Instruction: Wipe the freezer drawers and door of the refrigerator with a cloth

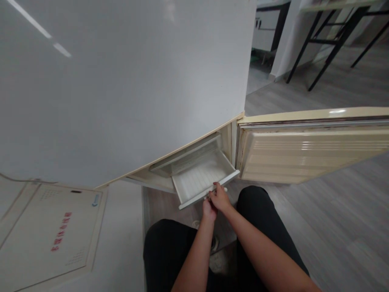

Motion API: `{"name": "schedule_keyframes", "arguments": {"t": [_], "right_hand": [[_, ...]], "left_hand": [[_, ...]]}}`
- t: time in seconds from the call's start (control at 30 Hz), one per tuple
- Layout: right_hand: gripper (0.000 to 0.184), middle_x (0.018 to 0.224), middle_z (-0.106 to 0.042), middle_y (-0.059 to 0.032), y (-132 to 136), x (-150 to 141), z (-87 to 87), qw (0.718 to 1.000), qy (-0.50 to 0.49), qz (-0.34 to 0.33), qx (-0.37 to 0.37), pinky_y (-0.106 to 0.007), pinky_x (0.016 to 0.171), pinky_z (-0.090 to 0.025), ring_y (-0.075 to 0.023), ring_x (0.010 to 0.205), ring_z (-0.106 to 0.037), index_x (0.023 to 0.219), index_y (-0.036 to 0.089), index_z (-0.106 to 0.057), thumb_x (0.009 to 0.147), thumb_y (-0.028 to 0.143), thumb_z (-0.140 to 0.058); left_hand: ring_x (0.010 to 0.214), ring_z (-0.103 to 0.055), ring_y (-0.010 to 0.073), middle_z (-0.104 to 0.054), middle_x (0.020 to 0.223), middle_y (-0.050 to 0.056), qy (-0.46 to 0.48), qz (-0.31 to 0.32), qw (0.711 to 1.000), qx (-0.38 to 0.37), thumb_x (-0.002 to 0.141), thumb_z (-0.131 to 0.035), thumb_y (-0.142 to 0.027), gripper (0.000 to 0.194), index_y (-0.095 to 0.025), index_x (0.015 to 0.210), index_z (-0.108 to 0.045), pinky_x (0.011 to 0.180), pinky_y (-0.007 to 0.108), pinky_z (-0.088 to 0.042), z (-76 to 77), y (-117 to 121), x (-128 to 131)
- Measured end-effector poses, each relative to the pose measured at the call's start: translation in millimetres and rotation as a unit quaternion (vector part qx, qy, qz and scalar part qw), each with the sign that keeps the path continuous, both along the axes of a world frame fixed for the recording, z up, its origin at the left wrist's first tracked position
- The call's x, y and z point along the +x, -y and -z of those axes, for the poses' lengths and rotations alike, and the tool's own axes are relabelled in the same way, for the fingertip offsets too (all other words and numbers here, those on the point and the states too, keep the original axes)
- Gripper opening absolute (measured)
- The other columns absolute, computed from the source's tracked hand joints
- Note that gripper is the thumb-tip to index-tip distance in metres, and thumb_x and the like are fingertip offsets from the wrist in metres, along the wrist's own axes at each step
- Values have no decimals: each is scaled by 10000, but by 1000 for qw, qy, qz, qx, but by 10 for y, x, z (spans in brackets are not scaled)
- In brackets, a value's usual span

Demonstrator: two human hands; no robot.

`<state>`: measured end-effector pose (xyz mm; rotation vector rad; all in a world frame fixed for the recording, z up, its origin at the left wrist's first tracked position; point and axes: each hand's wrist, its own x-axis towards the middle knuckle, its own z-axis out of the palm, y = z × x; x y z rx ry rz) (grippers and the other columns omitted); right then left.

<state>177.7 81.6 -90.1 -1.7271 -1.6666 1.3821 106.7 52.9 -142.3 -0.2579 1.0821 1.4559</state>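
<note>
A pale freezer drawer (200,172) is pulled partway out of the low opening of a white fridge, and its ribbed bottom shows bare. My right hand (220,197) is closed at the middle of the drawer's front edge, its fingers curled over a pale handle-like part. Just left of it and touching it, my left hand (209,209) is closed on the same part from below. The fingertips of both hands are partly hidden. The fridge door (313,156), cream on its ribbed inner side, stands swung out to the right.
The fridge's large white side or upper door (136,81) fills the upper left. A wall panel (51,231) with red characters is at lower left. My knees (258,202) flank the drawer. Behind are a black-legged table (331,44) and a kitchen cabinet (266,30).
</note>
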Motion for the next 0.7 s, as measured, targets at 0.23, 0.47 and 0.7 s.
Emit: {"name": "schedule_keyframes", "arguments": {"t": [0.23,0.47,0.7], "right_hand": [[509,1224,-647,-146,-46,-24,-11,999,40,-3,6,-352,990,-461,-266,1116,-646,1438,165,-493,959,332,-519],[536,1249,-648,-167,-18,-36,-88,997,75,-17,7,-337,955,-466,-275,1112,-658,1449,173,-490,941,335,-547],[334,905,-693,-54,38,-193,-159,993,-111,25,-14,-286,848,-492,-196,877,-650,1197,152,-612,943,329,-486]], "left_hand": [[850,-715,159,-749,919,69,-57,-8,996,-64,852,-586,-107,178,-143,973,-712,873,302,-566,-121,316,-62],[705,-719,220,-728,779,59,-179,7,978,-106,704,-601,-102,240,-154,920,-693,763,362,-596,-318,887,-114],[1385,-513,247,-669,1337,73,-380,82,920,42,676,-670,-75,456,-221,1107,-689,1229,358,-312,-745,685,-144]]}}
